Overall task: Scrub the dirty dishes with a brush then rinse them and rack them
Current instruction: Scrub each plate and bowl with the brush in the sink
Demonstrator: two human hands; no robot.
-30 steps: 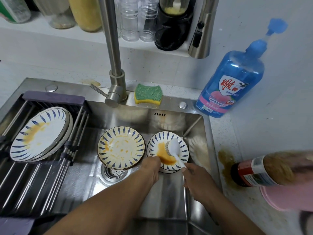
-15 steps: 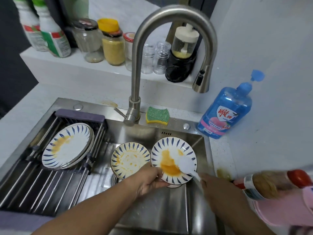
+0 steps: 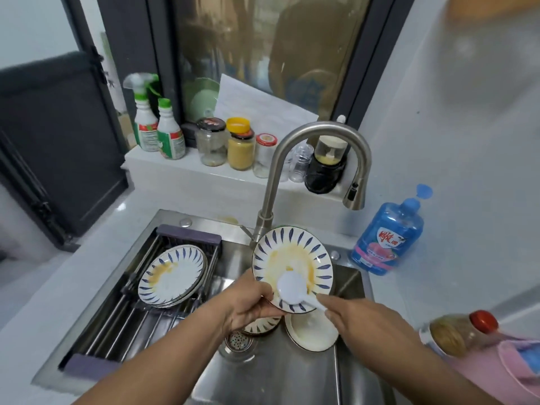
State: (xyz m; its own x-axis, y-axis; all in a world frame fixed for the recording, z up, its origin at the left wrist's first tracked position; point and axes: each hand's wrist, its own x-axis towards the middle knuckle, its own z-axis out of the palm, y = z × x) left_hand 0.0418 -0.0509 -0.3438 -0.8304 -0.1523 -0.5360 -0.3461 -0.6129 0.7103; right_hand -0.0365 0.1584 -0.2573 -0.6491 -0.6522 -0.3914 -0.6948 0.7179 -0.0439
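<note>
Orange-smeared plate tilts up just in front of the tap, its near rim pinched by the left hand, while the right hand grips the brush pressed against its face.

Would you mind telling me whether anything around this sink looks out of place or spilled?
A sauce-stained plate sits in the rack, a yellowish smear marks the sink ledge, and a red-capped bottle lies on its side.
</note>
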